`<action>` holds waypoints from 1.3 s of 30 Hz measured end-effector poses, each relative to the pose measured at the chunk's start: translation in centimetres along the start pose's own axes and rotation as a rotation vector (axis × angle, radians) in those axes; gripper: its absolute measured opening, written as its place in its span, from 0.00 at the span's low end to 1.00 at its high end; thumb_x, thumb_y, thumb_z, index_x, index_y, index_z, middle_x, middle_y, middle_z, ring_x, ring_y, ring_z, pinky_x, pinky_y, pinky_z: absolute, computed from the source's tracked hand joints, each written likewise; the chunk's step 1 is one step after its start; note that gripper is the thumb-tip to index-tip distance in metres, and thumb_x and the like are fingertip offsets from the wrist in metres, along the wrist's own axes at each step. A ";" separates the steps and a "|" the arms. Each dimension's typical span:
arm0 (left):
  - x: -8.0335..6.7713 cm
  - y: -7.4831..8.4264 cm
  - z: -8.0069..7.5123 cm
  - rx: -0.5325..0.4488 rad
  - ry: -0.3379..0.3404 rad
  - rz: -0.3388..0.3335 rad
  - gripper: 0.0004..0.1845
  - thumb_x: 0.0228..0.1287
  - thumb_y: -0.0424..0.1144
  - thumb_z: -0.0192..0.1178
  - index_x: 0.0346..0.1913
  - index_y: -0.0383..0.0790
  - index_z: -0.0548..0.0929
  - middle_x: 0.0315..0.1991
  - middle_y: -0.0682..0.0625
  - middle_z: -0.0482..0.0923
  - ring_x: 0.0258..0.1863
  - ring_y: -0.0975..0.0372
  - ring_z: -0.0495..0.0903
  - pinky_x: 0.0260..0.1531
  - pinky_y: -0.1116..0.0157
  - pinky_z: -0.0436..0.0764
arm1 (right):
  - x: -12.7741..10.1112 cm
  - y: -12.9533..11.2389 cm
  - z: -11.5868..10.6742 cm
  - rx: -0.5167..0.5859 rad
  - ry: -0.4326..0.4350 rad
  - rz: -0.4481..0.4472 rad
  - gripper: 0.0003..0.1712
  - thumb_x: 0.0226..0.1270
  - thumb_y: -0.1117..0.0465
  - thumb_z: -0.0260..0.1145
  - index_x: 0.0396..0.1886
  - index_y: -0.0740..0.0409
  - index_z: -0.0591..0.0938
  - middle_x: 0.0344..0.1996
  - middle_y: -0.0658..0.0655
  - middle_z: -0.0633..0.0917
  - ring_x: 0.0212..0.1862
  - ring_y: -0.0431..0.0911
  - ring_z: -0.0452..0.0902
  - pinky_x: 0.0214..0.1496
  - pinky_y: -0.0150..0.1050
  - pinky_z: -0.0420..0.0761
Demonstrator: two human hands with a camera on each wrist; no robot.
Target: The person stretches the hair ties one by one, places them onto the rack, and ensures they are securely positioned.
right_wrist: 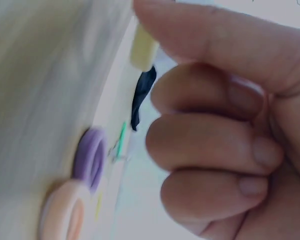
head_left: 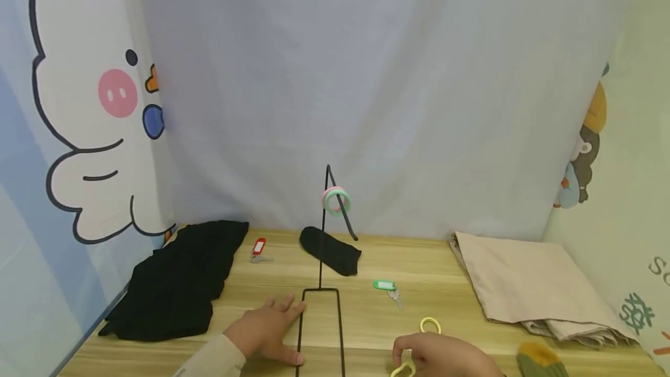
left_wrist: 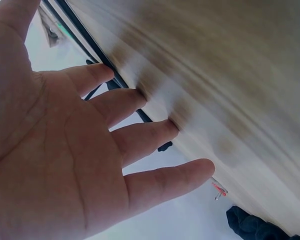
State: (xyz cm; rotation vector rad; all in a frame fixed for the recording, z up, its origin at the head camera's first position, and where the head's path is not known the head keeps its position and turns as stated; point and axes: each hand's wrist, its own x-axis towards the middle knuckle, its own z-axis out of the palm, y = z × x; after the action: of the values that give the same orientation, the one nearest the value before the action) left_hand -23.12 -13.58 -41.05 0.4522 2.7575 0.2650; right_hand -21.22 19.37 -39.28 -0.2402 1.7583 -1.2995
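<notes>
A black wire stand [head_left: 321,260] rises from the table, with a green hair tie [head_left: 345,209] and a pink hair tie [head_left: 325,196] hanging on its slanted arm. My left hand [head_left: 269,330] lies spread beside the stand's base, its thumb and fingertips at the left base wire. Fingers are straight in the left wrist view. Low in the head view, my right hand [head_left: 445,355] pinches a yellow hair tie [head_left: 403,370]; its other fingers are curled. Another yellow hair tie [head_left: 430,324] lies just beyond that hand. The right wrist view shows a purple hair tie [right_wrist: 90,157] and a peach hair tie [right_wrist: 65,212] nearby.
Black cloth [head_left: 178,284] lies at left, and beige folded cloth [head_left: 534,278] at right. A black sock [head_left: 331,251] lies behind the stand's base. Keys with a red tag [head_left: 259,246] and a green tag [head_left: 384,285] flank it. A green-and-yellow sock [head_left: 541,359] is at front right.
</notes>
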 end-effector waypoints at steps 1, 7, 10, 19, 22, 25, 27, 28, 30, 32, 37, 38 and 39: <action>0.0 0.0 0.0 -0.001 0.000 0.001 0.51 0.39 0.67 0.66 0.69 0.52 0.61 0.70 0.44 0.57 0.67 0.39 0.57 0.50 0.35 0.65 | 0.0 -0.2 0.2 -0.051 -0.007 -0.020 0.08 0.67 0.57 0.54 0.38 0.55 0.77 0.12 0.43 0.57 0.16 0.36 0.48 0.33 0.29 0.70; 0.0 0.1 -0.1 -0.005 0.014 0.010 0.51 0.40 0.67 0.66 0.69 0.51 0.62 0.70 0.44 0.58 0.66 0.38 0.58 0.50 0.35 0.65 | -0.3 -1.8 1.4 -0.622 0.062 -0.363 0.09 0.62 0.60 0.63 0.42 0.46 0.77 0.14 0.41 0.61 0.16 0.35 0.52 0.27 0.26 0.69; -0.1 0.0 -0.2 0.000 0.017 0.006 0.51 0.39 0.67 0.66 0.69 0.51 0.62 0.70 0.44 0.58 0.66 0.39 0.58 0.50 0.35 0.65 | -0.3 -2.8 2.5 -0.721 0.116 -0.433 0.11 0.63 0.59 0.63 0.44 0.41 0.76 0.14 0.39 0.60 0.16 0.32 0.53 0.23 0.25 0.66; -0.2 0.1 -0.2 -0.014 0.019 0.014 0.51 0.40 0.66 0.67 0.69 0.51 0.62 0.70 0.44 0.57 0.66 0.39 0.58 0.50 0.35 0.65 | -0.5 -5.7 5.5 -0.876 0.296 -0.770 0.12 0.64 0.54 0.62 0.47 0.44 0.73 0.12 0.44 0.59 0.16 0.26 0.49 0.20 0.21 0.60; -0.2 0.1 -0.1 -0.013 0.013 0.011 0.50 0.40 0.66 0.66 0.69 0.51 0.62 0.70 0.44 0.57 0.66 0.39 0.58 0.50 0.35 0.65 | -0.5 -6.5 6.6 -0.903 0.400 -0.948 0.14 0.62 0.60 0.65 0.46 0.46 0.73 0.12 0.45 0.59 0.18 0.24 0.48 0.19 0.19 0.58; -0.2 0.0 -0.1 -0.008 0.007 0.005 0.51 0.40 0.66 0.66 0.69 0.52 0.62 0.71 0.44 0.57 0.66 0.39 0.58 0.51 0.35 0.65 | -0.5 -7.4 7.6 -0.904 0.534 -1.149 0.15 0.60 0.63 0.66 0.46 0.50 0.74 0.12 0.46 0.60 0.19 0.25 0.48 0.20 0.17 0.57; -0.2 0.0 -0.2 -0.008 0.009 0.005 0.51 0.40 0.66 0.66 0.69 0.52 0.62 0.71 0.44 0.57 0.66 0.39 0.58 0.51 0.35 0.65 | -0.5 -8.2 8.2 -0.894 0.632 -1.285 0.13 0.62 0.61 0.64 0.45 0.54 0.75 0.12 0.46 0.60 0.19 0.27 0.49 0.20 0.16 0.56; -0.3 0.0 -0.2 -0.007 0.010 0.006 0.51 0.40 0.66 0.66 0.69 0.52 0.62 0.71 0.44 0.57 0.66 0.39 0.58 0.51 0.35 0.66 | -0.5 -8.6 8.4 -0.886 0.682 -1.354 0.12 0.63 0.59 0.63 0.44 0.56 0.75 0.12 0.46 0.59 0.18 0.28 0.49 0.20 0.16 0.56; -0.3 0.0 -0.2 -0.004 0.018 0.012 0.50 0.40 0.66 0.66 0.69 0.52 0.62 0.70 0.44 0.57 0.66 0.39 0.59 0.51 0.36 0.66 | -0.4 -9.5 8.8 -0.862 0.760 -1.466 0.12 0.66 0.57 0.60 0.43 0.60 0.75 0.11 0.46 0.58 0.17 0.31 0.49 0.19 0.16 0.55; -0.3 0.0 -0.2 -0.003 0.023 0.015 0.50 0.40 0.66 0.66 0.69 0.51 0.62 0.70 0.43 0.57 0.66 0.38 0.59 0.51 0.36 0.66 | -0.4 -10.4 9.1 -0.839 0.832 -1.570 0.14 0.66 0.57 0.59 0.41 0.64 0.75 0.11 0.47 0.57 0.16 0.33 0.49 0.18 0.17 0.55; -0.4 0.1 -0.1 -0.001 0.028 0.019 0.50 0.40 0.67 0.66 0.68 0.51 0.62 0.70 0.43 0.58 0.66 0.38 0.59 0.50 0.36 0.67 | -0.4 -12.5 9.3 -0.768 0.987 -1.758 0.16 0.64 0.58 0.62 0.36 0.70 0.75 0.11 0.47 0.56 0.15 0.34 0.48 0.17 0.19 0.53; -0.4 0.1 -0.1 -0.001 0.027 0.020 0.50 0.41 0.67 0.66 0.68 0.51 0.62 0.70 0.43 0.58 0.66 0.38 0.59 0.50 0.36 0.67 | -0.4 -12.9 9.3 -0.759 1.017 -1.783 0.16 0.64 0.58 0.63 0.35 0.71 0.75 0.11 0.46 0.56 0.15 0.34 0.48 0.17 0.19 0.52; -0.4 0.1 -0.1 0.001 0.027 0.019 0.50 0.40 0.67 0.66 0.68 0.51 0.62 0.70 0.43 0.58 0.66 0.38 0.59 0.50 0.36 0.67 | -0.4 -13.2 9.3 -0.746 1.038 -1.806 0.17 0.64 0.58 0.63 0.35 0.72 0.75 0.11 0.46 0.56 0.15 0.34 0.48 0.17 0.20 0.52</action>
State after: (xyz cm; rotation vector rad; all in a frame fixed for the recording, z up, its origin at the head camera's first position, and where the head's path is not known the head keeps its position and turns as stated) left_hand -22.79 -13.60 -40.87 0.4782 2.7807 0.2758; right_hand -18.46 7.87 -28.30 -2.3447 2.9201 -1.9226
